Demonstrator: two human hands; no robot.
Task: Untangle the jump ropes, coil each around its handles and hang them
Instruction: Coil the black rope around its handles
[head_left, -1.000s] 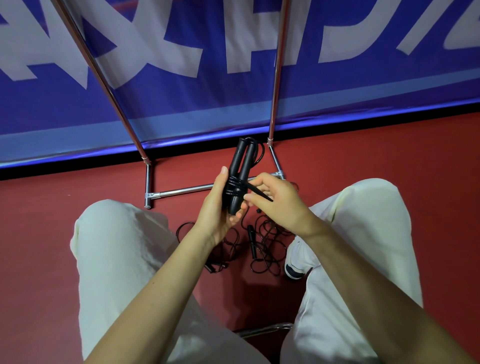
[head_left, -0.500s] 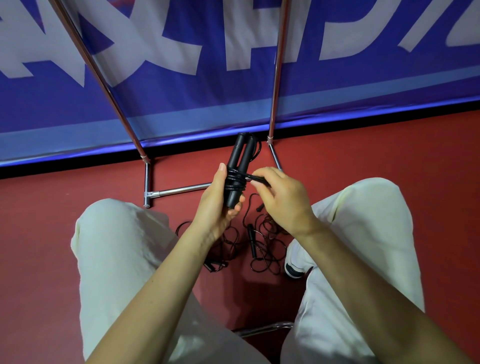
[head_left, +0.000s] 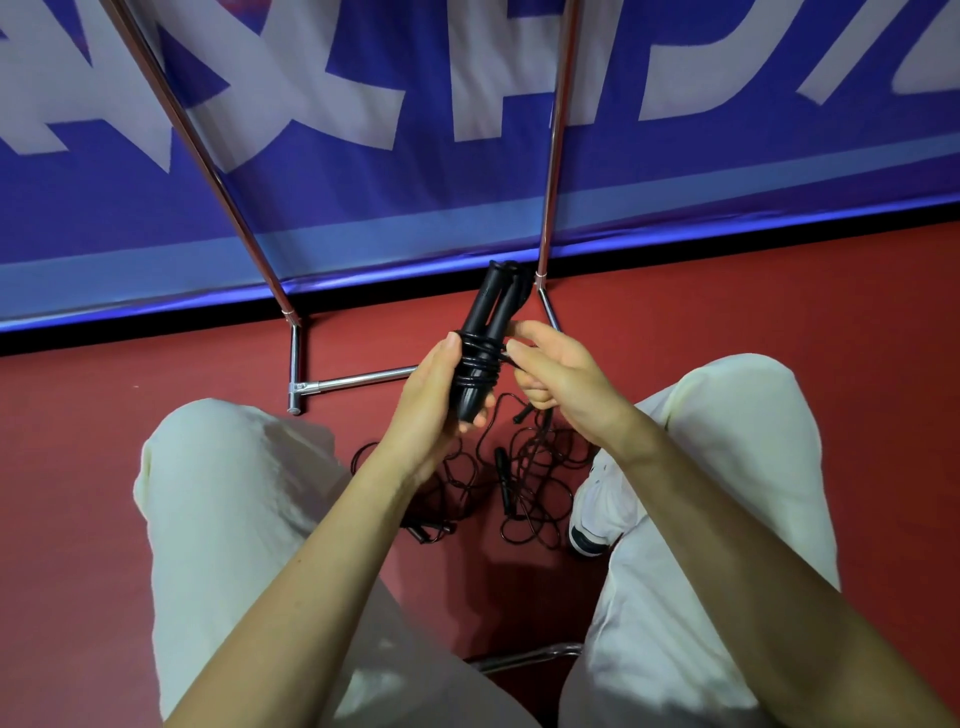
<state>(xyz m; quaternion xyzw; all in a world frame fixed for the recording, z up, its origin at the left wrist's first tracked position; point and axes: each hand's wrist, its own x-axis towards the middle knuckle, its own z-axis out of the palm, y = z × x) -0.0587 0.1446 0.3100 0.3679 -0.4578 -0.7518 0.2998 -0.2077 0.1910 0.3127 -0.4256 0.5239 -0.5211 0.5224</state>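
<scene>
- The metal rack (head_left: 358, 383) is standing at the upper centre of the frame against the blue banner (head_left: 467, 182), likely waiting for the coiled ropes.
- The tangled jump ropes (head_left: 524, 483) are lying on the red floor (head_left: 78, 467) below the hands, not yet sorted.
- The left hand (head_left: 431, 395) is gripping the paired handles (head_left: 485, 338) upright at centre frame, steadying them for winding.
- The right hand (head_left: 561, 379) is pinching the cord (head_left: 480, 358), fingers pressed together, probably to keep the wraps taut.
- No containers are showing.
</scene>
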